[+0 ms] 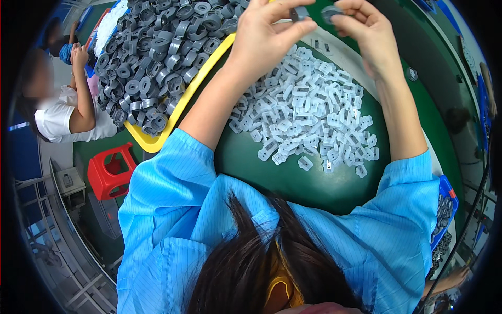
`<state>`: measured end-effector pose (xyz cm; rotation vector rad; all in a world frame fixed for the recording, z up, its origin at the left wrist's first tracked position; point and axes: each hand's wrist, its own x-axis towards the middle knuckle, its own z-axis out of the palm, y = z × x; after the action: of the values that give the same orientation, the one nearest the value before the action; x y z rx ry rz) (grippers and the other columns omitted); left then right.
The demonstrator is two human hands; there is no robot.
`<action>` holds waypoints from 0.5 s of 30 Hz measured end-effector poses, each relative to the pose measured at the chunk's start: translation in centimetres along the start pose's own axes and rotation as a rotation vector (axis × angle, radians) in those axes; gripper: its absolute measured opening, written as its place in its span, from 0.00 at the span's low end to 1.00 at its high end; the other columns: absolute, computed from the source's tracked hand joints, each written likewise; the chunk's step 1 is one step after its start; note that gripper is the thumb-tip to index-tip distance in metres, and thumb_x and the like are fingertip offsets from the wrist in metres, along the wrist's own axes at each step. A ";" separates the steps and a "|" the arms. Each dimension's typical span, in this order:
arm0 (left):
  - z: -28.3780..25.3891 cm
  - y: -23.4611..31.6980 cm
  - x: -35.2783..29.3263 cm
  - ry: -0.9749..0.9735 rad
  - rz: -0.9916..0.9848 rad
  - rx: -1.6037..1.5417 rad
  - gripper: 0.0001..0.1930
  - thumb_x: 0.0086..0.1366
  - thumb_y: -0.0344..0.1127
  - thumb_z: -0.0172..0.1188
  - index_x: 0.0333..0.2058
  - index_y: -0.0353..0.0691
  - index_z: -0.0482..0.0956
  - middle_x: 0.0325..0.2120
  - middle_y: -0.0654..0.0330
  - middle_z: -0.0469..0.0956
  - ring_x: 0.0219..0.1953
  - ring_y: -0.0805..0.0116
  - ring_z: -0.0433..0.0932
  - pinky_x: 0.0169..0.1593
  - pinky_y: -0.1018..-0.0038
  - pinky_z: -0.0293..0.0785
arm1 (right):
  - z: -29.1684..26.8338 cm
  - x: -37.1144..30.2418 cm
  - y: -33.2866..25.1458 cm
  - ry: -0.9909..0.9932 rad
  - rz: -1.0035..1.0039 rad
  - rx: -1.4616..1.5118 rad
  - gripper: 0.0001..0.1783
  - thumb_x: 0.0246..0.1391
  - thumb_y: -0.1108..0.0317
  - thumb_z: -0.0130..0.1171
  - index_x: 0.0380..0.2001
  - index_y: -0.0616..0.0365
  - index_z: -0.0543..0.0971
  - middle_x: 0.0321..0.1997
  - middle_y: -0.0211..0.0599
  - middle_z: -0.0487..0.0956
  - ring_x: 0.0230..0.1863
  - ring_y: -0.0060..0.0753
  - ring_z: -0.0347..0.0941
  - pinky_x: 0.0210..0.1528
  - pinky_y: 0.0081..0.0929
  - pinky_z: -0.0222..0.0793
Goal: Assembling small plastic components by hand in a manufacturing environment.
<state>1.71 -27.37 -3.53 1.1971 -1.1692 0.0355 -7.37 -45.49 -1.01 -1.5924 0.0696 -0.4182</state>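
Near the far edge of the view, my left hand pinches a small grey plastic part between thumb and fingers. Just to the right of it, my right hand grips a rounded grey plastic part by its side. A narrow gap separates the two parts. Below and between my forearms spreads a heap of small translucent white plastic pieces, many with a dark slot, on a green table. On the left, a yellow tray is piled with grey ring-shaped parts.
A red stool stands at the left, near a person in a white shirt. To the right is a blue bin of dark parts. Two small pieces lie on a pale strip beyond the heap.
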 end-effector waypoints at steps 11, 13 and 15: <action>-0.7 1.8 0.5 0.245 -0.554 -0.227 0.16 0.62 0.25 0.60 0.48 0.34 0.70 0.35 0.61 0.76 0.34 0.76 0.77 0.39 0.81 0.75 | -7.6 2.3 3.6 0.334 -0.219 -1.121 0.19 0.48 0.57 0.62 0.39 0.58 0.80 0.39 0.37 0.81 0.43 0.30 0.76 0.46 0.26 0.70; -0.5 3.1 1.1 0.272 -0.584 -0.071 0.17 0.59 0.22 0.62 0.47 0.34 0.71 0.34 0.63 0.76 0.33 0.77 0.77 0.38 0.84 0.73 | -5.1 1.9 1.7 0.230 -0.121 -0.900 0.14 0.51 0.62 0.63 0.41 0.54 0.81 0.40 0.35 0.81 0.41 0.26 0.76 0.42 0.22 0.70; -1.3 2.4 0.6 0.264 -0.557 -0.083 0.18 0.57 0.21 0.62 0.47 0.33 0.71 0.33 0.63 0.76 0.32 0.78 0.77 0.37 0.84 0.74 | -2.1 2.3 0.9 -0.001 -0.144 -0.797 0.11 0.53 0.68 0.60 0.40 0.56 0.81 0.37 0.34 0.80 0.37 0.28 0.75 0.39 0.23 0.71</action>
<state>1.48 -25.69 -1.32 1.3608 -0.5764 -0.2659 -5.68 -48.21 -1.40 -2.3915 0.1319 -0.5378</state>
